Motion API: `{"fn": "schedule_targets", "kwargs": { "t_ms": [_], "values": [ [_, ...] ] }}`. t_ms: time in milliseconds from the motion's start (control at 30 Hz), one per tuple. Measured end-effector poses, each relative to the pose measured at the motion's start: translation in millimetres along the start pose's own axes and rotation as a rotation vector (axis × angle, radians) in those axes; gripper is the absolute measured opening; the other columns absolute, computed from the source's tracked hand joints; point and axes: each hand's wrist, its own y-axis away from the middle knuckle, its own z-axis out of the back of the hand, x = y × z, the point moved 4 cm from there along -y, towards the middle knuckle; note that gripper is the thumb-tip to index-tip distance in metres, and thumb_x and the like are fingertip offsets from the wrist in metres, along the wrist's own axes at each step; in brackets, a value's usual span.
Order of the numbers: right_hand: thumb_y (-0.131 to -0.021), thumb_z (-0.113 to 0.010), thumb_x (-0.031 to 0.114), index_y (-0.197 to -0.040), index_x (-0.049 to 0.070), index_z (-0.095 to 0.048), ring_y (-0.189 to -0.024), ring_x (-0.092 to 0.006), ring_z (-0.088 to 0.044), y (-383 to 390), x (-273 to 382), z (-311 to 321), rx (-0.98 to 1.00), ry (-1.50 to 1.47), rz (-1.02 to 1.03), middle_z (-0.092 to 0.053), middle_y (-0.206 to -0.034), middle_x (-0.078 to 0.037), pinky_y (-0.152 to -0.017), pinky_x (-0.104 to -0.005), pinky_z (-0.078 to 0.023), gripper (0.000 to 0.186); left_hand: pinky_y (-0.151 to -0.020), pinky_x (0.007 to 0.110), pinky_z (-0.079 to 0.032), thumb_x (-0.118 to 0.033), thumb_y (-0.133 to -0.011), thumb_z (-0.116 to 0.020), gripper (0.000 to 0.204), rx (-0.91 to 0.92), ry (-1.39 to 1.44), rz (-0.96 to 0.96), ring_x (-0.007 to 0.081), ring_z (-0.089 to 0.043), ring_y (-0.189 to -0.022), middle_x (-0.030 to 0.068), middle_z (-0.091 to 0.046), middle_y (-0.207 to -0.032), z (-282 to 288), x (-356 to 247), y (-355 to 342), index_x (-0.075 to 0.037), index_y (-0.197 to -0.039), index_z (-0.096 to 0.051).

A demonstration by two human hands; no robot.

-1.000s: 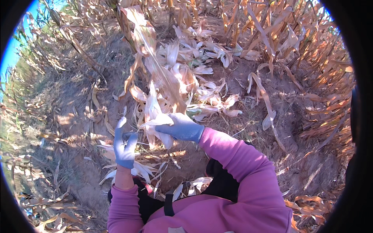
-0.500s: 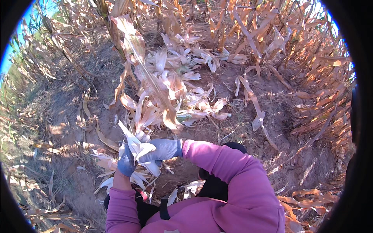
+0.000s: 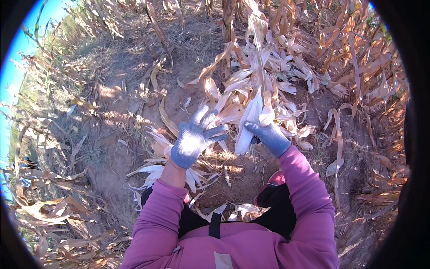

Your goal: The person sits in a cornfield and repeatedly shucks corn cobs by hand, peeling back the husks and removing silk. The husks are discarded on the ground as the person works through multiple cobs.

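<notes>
At the far left, dry leaves (image 3: 51, 210) lie on the ground, cut off by the dark round rim; a small bluish patch among them is too blurred to name. Further in, pale husks (image 3: 154, 172) lie loose, partly covered by the left forearm and the trouser leg. Above them is the left hand (image 3: 192, 142) in a grey-blue glove, its grip spread wide, fingers and thumb apart, holding nothing. Behind its fingertips, more husk is partly blocked from sight.

Just right of centre, a whitish husk bundle (image 3: 249, 120) slants downward between the two hands, nearer the right one. Whether an ear is inside cannot be told. The right hand (image 3: 272, 140), gloved alike, has its grip pinching the bundle's right side, thumb on top; the other fingers are mostly hidden beneath. Behind and above lies a heap of husks (image 3: 286, 85), where single pieces are hard to separate. Below the right hand, a red shoe (image 3: 275, 179) shows only in part past the black trouser leg. At far right, brown stalks (image 3: 376, 71) run out of view.
</notes>
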Motion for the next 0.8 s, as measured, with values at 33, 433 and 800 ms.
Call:
{"fn": "schedule_targets", "kwargs": {
  "t_ms": [33, 433, 800],
  "values": [
    [-0.088, -0.065, 0.021, -0.118, 0.002, -0.052, -0.086, -0.0109, -0.058, 1.2, 3.5, -9.0, 0.015, 0.002, 0.01, -0.061, -0.097, -0.004, -0.075, -0.0275, -0.05, 0.038, -0.104, 0.058, -0.033, -0.065, -0.086, -0.042, 0.086, 0.011, 0.01, -0.015, 0.0431, -0.042, -0.125, 0.015, -0.026, -0.149, 1.8, 1.2, 0.1, -0.012, -0.148, -0.015],
    [-0.086, -0.069, 0.021, -0.121, 0.002, -0.054, -0.088, -0.0088, -0.059, 18.1, 10.6, -48.0, 0.498, -0.145, 0.084, -0.063, -0.102, -0.003, -0.078, -0.0262, -0.05, 0.042, -0.066, 0.029, -0.051, -0.064, -0.09, -0.037, 0.081, -0.124, -0.356, 0.066, 0.0193, -0.063, -0.076, 0.0189, -0.038, -0.142, -0.6, 6.6, 0.5, -0.01, -0.147, -0.019],
    [-0.086, -0.068, 0.03, -0.122, 0.003, -0.052, -0.088, -0.011, -0.059, 13.3, -11.8, -45.9, 0.433, 0.068, -0.066, -0.064, -0.099, -0.005, -0.079, -0.0277, -0.049, 0.048, -0.065, 0.029, -0.052, -0.061, -0.092, -0.035, 0.077, -0.089, -0.158, 0.022, 0.0218, -0.063, -0.075, 0.0183, -0.047, -0.136, 7.2, 10.5, 0.5, -0.007, -0.145, -0.023]
  ]
}}
